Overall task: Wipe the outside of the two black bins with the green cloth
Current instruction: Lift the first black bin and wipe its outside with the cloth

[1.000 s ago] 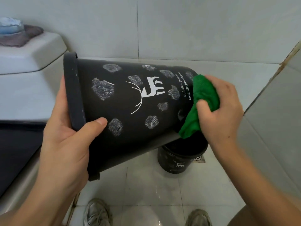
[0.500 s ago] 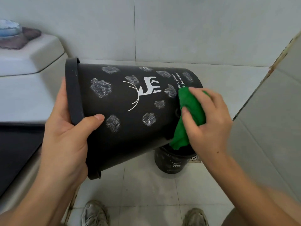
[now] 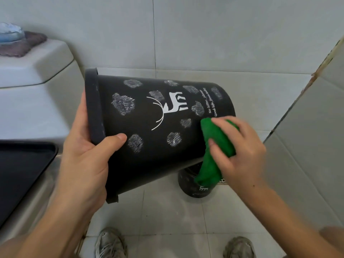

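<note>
The toilet (image 3: 37, 101) fills the left side, white tank above and dark lid (image 3: 22, 174) below, with a folded brown cloth (image 3: 24, 45) and a bluish object on the tank top. The tiled floor (image 3: 167, 216) and wall tiles take up the rest.

The held black bin (image 3: 149, 146) lies nearly on its side in the air in front of the toilet. Its long axis runs left to right, the open rim pointing left toward the toilet and the narrower base pointing right and slightly up. A white deer print and scribbled grey patches face the camera.

The second black bin (image 3: 195, 189) stands upright on the floor, below the raised bin's base and largely hidden by it.

The left hand (image 3: 83, 161) grips the rim of the raised bin, thumb curled onto the outer wall, fingers out of sight behind the rim.

The right hand (image 3: 240, 151) holds the bunched green cloth (image 3: 214, 151), fingers curled over it and thumb pinching it, pressing it against the bin's wall near the base. A loose end of cloth hangs down over the lower bin.

Two grey shoes (image 3: 109, 243) show at the bottom edge.
</note>
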